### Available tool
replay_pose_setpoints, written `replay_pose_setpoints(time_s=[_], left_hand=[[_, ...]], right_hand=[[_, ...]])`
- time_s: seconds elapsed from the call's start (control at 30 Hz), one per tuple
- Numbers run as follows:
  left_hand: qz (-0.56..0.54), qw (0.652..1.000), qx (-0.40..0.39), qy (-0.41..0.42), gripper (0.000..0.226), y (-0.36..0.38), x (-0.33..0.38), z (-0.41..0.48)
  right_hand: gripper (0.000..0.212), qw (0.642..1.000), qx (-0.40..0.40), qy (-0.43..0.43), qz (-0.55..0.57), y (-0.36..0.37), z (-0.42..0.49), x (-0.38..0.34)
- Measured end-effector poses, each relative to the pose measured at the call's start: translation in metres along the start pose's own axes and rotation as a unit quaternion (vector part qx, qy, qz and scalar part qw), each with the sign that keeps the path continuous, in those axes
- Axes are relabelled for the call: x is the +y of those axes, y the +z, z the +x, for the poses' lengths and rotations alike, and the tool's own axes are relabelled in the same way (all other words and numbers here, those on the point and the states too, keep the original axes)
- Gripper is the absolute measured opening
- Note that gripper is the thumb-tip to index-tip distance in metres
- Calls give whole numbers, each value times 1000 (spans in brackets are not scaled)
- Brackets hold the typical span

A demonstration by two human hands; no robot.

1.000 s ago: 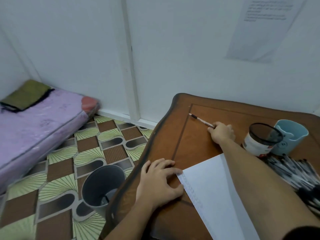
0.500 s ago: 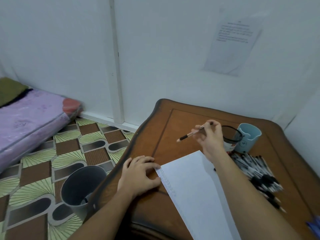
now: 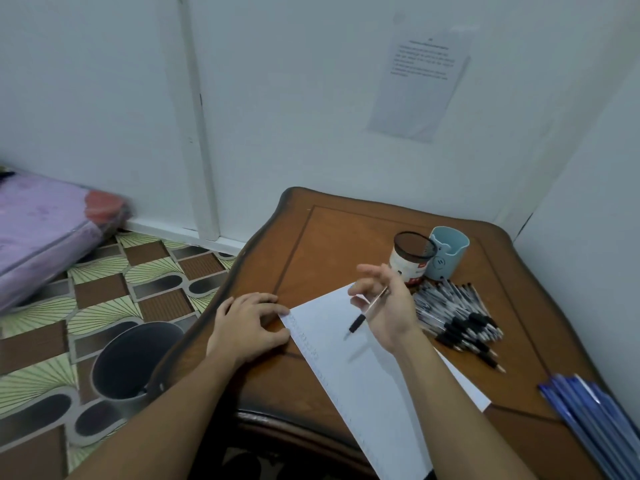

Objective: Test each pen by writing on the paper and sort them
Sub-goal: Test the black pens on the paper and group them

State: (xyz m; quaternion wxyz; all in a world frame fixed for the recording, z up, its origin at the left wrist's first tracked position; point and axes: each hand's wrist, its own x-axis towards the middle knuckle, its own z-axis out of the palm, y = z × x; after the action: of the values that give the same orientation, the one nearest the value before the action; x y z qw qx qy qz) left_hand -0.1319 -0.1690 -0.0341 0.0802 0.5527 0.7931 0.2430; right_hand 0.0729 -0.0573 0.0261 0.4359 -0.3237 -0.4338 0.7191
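Diagonally, pen (image 3: 368, 310) in right hand (image 3: 389, 315), tip toward paper (image 3: 349, 379).

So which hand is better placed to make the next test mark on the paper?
Right. The right hand holds the clear black-gripped pen, tip angled down above the white paper sheet; the left hand rests at the sheet's corner, holding no pen.

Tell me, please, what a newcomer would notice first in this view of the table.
The right hand holds a pen, tip down, over the white paper in the middle of the table. The left hand rests at the paper's left corner. A heap of pens lies right of the paper, near a blue cup.
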Motion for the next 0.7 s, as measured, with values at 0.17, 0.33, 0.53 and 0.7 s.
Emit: replay_pose_setpoints(time_s=[0.17,0.33,0.53,0.7], left_hand=[[-4,1000,5,2,51,2,-3,1],[-8,1000,9,3,51,4,-5,2],[-10,1000,13,3,50,5,-4,1],[-14,1000,17,3,47,5,-5,2]], right_hand=[[64,999,1,52,-11,-8,-7,21],[36,997,-34,35,-58,-12,-14,43],[17,979,-75,6,-190,-14,-18,56],[30,965,-105,-10,-240,-12,-22,62]])
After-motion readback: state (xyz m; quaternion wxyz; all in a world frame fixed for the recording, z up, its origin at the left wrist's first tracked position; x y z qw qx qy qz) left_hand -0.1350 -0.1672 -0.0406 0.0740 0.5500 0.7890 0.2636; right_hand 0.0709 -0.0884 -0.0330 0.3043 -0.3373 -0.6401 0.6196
